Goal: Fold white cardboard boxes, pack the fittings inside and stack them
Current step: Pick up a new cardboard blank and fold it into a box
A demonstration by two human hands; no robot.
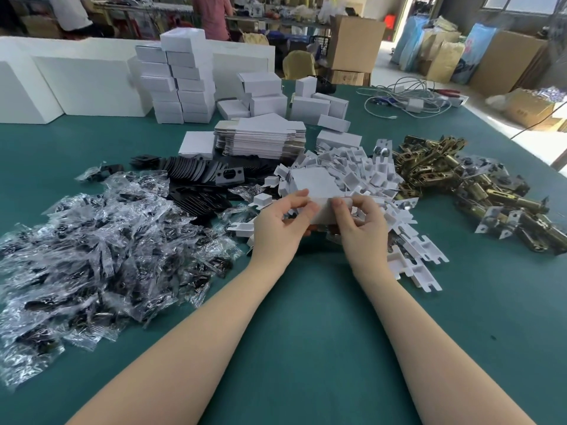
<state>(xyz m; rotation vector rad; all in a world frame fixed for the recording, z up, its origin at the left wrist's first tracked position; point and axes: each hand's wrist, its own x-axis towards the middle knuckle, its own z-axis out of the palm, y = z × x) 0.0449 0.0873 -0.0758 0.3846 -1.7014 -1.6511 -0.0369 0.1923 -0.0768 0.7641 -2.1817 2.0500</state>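
While a heap of clear plastic bags (92,250) with dark parts is spread over the left of the green worktop (306,348), black plates (202,176) are fanned just beyond it. At the centre, a white cardboard box (313,191) is held above the worktop: its near edge is pinched by the left hand (282,222) and by the right hand (359,222). White folded inserts (368,176) are piled behind, and brass latch fittings (478,191) are heaped at the right.
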